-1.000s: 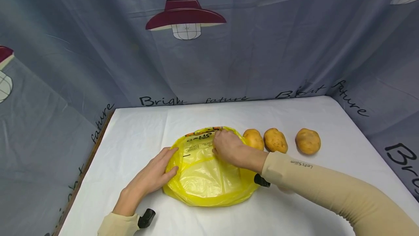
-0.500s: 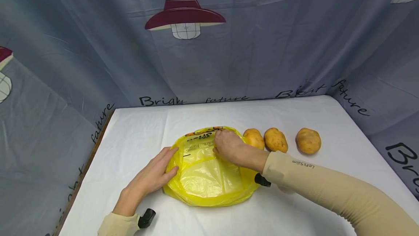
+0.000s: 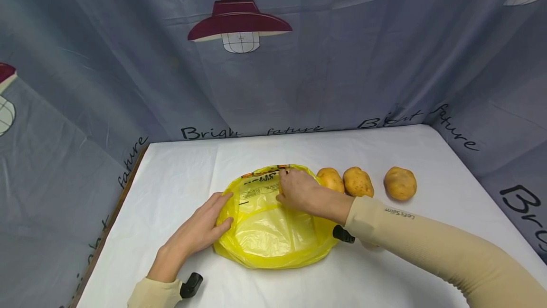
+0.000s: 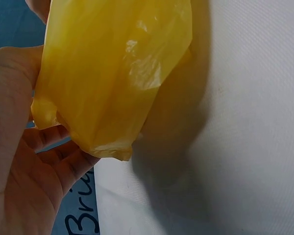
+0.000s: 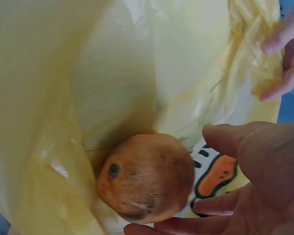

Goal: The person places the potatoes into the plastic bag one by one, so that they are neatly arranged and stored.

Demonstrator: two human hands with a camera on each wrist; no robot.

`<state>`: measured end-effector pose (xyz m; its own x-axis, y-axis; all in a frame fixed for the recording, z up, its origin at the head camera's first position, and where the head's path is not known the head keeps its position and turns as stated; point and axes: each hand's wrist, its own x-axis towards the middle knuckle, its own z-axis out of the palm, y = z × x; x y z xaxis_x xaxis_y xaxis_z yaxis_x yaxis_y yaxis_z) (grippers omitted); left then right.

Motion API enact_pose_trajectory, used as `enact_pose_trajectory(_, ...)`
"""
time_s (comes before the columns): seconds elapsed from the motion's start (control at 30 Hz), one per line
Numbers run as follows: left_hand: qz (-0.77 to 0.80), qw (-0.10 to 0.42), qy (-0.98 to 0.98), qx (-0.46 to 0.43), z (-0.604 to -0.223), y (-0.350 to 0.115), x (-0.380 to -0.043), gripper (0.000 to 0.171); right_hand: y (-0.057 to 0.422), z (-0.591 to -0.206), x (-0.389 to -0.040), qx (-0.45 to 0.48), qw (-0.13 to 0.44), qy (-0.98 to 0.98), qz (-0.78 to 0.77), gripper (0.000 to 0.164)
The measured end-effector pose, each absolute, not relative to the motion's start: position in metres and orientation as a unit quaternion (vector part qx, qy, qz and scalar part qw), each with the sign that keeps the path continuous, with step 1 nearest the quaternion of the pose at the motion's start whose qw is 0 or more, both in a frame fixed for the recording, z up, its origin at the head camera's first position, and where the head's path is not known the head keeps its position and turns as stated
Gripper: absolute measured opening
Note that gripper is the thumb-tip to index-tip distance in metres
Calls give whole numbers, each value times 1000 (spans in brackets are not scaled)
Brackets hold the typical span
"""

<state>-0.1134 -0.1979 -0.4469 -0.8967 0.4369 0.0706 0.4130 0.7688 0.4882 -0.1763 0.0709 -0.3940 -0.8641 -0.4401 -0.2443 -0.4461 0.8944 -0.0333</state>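
A yellow plastic bag (image 3: 273,234) lies on the white table with its mouth spread wide. My left hand (image 3: 205,225) grips the bag's left rim, thumb inside and the other fingers partly behind the plastic in the left wrist view. Inside the mouth, at the far right side, is my right hand (image 3: 301,194). The right wrist view shows a brown potato (image 5: 147,178) in the bag, a dark spot on its skin. My right fingers (image 5: 218,203) extend along the potato's lower side, while the thumb stands apart from it.
Right of the bag lie a potato (image 3: 330,179) next to it, a second potato (image 3: 358,182) and a third potato (image 3: 400,183) farther right. A pale thing (image 3: 372,247) is mostly hidden under my right forearm. A grey printed curtain (image 3: 342,70) surrounds the table.
My right hand's fingers have loosened slightly within the bag. The left hand and the bag stay in place; the head view has shifted a little.
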Motion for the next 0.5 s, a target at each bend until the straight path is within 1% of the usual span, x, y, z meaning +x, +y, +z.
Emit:
enact_pose_trajectory(0.1,255,25,940,225,-447,-197,-113,64,70,-388,-172,-227,128,965,10,70)
enact_pose_trajectory(0.23,252,23,941,225,-447,-197,-113,64,66,-379,-164,-230,119,964,56,81)
enact_pose_trajectory(0.33,252,21,941,227,-448,-197,-113,64,65,-374,-157,-241,96,961,97,93)
enact_pose_trajectory(0.5,252,21,940,228,-449,-196,-113,64,65,-371,-149,-263,52,956,121,103)
